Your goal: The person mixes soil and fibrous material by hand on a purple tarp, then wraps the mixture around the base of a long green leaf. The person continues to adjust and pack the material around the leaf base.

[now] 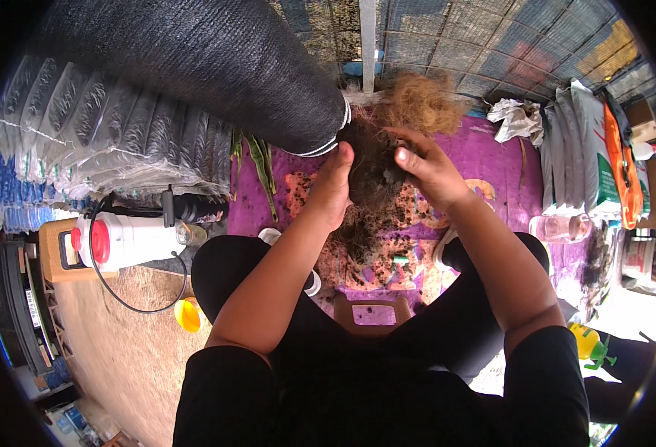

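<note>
Between my two hands is a dark clump of soil and fibrous roots (pixel 377 162). My left hand (pixel 336 181) presses its left side, thumb up. On the clump's right side lies my right hand (pixel 426 165), thumb and fingers bent around it. More dark root fibre (pixel 359 232) lies or hangs just below. Beyond the clump sits a heap of loose brown fibre, likely coconut coir (pixel 423 103). All this is over a purple printed sheet (pixel 490 151) strewn with soil crumbs. Long green striped leaves (pixel 260 167) lie left of my left hand.
A big roll of black netting (pixel 222 72) slants in from the upper left, its end near my left hand. Stacked plastic-wrapped packs (pixel 115 128) and a white sprayer tank (pixel 138 240) stand left. Grey bags (pixel 579 145) and a clear plastic container (pixel 560 228) are right. A wire-mesh wall (pixel 484 50) rises ahead.
</note>
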Demonstrator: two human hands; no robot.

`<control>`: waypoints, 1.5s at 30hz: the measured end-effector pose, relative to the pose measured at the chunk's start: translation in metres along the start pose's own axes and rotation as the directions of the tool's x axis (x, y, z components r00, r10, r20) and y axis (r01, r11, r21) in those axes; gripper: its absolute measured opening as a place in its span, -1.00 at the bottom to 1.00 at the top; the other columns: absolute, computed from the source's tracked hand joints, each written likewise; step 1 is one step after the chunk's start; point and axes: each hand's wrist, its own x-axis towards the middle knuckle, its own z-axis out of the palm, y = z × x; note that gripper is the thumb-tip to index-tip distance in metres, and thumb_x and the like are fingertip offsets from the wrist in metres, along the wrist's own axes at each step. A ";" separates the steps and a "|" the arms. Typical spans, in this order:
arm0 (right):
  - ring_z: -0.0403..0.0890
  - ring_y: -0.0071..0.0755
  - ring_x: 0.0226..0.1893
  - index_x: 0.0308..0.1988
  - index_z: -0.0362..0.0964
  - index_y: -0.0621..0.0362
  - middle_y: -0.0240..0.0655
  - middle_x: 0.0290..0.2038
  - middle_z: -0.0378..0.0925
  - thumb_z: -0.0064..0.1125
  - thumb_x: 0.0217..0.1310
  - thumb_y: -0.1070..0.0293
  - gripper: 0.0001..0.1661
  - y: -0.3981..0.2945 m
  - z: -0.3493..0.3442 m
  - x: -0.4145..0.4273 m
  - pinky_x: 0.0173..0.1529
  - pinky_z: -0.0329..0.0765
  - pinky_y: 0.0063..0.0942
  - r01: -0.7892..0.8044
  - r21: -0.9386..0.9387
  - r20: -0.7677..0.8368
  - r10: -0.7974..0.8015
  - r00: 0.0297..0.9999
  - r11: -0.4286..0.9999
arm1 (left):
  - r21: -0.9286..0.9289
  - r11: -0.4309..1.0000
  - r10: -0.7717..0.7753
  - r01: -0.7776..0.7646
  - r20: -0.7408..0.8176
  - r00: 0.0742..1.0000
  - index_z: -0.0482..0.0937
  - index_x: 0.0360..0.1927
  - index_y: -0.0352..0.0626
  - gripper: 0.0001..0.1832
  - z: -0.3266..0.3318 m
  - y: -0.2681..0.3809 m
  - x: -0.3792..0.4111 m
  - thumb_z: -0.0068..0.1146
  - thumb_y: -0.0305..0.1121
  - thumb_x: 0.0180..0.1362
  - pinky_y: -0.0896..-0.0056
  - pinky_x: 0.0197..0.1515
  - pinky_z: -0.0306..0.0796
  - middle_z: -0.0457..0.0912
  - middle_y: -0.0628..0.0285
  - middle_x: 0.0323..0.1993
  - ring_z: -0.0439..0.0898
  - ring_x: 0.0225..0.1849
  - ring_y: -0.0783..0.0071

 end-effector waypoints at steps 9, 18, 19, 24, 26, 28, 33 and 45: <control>0.54 -0.38 -0.15 0.07 0.28 0.16 -0.21 -0.15 0.51 0.41 -0.21 0.26 -0.22 0.027 0.010 -0.005 -0.06 0.46 -0.41 0.144 -0.689 -0.067 -0.260 0.963 0.710 | 0.136 0.990 -0.001 0.043 -0.298 0.955 0.17 0.19 -0.24 -0.11 0.020 -0.008 -0.003 0.24 0.15 -0.05 0.28 0.13 0.24 0.33 0.11 0.08 0.34 0.11 0.33; 0.56 -0.44 -0.30 0.11 0.26 0.20 -0.17 -0.32 0.55 0.39 -0.19 0.19 -0.18 0.028 0.006 0.001 -0.20 0.48 -0.47 0.150 -0.664 -0.024 -0.222 0.975 0.732 | 0.045 0.998 0.044 -0.037 -0.176 0.983 0.36 0.04 -0.27 -0.32 0.015 -0.010 -0.001 0.14 0.10 0.06 0.38 0.04 0.27 0.45 0.22 -0.11 0.41 -0.06 0.46; 0.56 -0.45 -0.31 0.11 0.27 0.21 -0.18 -0.32 0.55 0.38 -0.18 0.21 -0.19 0.028 0.006 0.001 -0.21 0.48 -0.49 0.144 -0.635 -0.032 -0.212 0.977 0.759 | 0.068 0.995 0.089 -0.077 -0.204 0.975 0.38 0.02 -0.26 -0.35 0.018 -0.008 -0.002 0.14 0.09 0.07 0.40 0.01 0.27 0.45 0.24 -0.12 0.41 -0.08 0.49; 0.54 -0.51 -0.30 0.08 0.29 0.31 -0.26 -0.29 0.56 0.30 -0.05 0.33 -0.33 0.028 0.016 -0.005 -0.22 0.48 -0.52 0.203 -0.376 -0.046 -0.237 0.971 0.904 | 0.053 0.983 0.185 -0.177 -0.225 0.957 0.43 -0.08 -0.24 -0.45 0.019 -0.008 -0.001 0.10 0.06 0.11 0.47 -0.08 0.30 0.48 0.30 -0.20 0.43 -0.18 0.56; 0.53 -0.54 -0.28 0.08 0.29 0.33 -0.29 -0.27 0.56 0.24 0.01 0.39 -0.39 0.025 0.020 -0.010 -0.19 0.47 -0.52 0.174 -0.310 -0.060 -0.201 0.978 0.935 | 0.078 0.981 0.192 -0.179 -0.222 0.956 0.44 -0.10 -0.25 -0.46 0.017 -0.007 -0.002 0.09 0.07 0.12 0.47 -0.10 0.32 0.49 0.29 -0.22 0.45 -0.19 0.55; 0.52 -0.55 -0.25 0.09 0.27 0.34 -0.28 -0.23 0.55 0.20 0.05 0.41 -0.41 0.024 0.019 -0.010 -0.15 0.46 -0.54 0.205 -0.288 -0.058 -0.230 0.971 0.936 | 0.064 0.982 0.189 -0.179 -0.210 0.959 0.44 -0.11 -0.25 -0.45 0.017 -0.006 -0.003 0.09 0.08 0.12 0.47 -0.10 0.33 0.50 0.28 -0.23 0.46 -0.21 0.54; 0.50 -0.55 -0.16 0.12 0.24 0.32 -0.27 -0.13 0.51 0.12 0.13 0.44 -0.45 0.024 0.018 -0.011 -0.04 0.45 -0.54 0.178 -0.027 -0.040 -0.179 0.983 0.984 | -0.009 0.985 0.168 -0.173 -0.191 0.967 0.44 -0.08 -0.27 -0.42 0.013 -0.005 -0.003 0.05 0.11 0.13 0.45 -0.07 0.35 0.52 0.24 -0.19 0.49 -0.17 0.51; 0.42 -0.32 0.03 0.16 0.17 0.30 -0.15 0.04 0.39 0.13 0.04 0.34 -0.33 0.015 -0.006 -0.003 0.16 0.31 -0.41 0.107 0.416 0.124 -0.173 0.977 0.903 | -0.245 0.968 -0.111 0.060 -0.197 0.974 0.12 0.28 -0.10 -0.21 0.008 0.008 -0.008 -0.11 0.24 0.14 0.20 0.06 0.32 0.32 0.32 0.17 0.37 0.13 0.40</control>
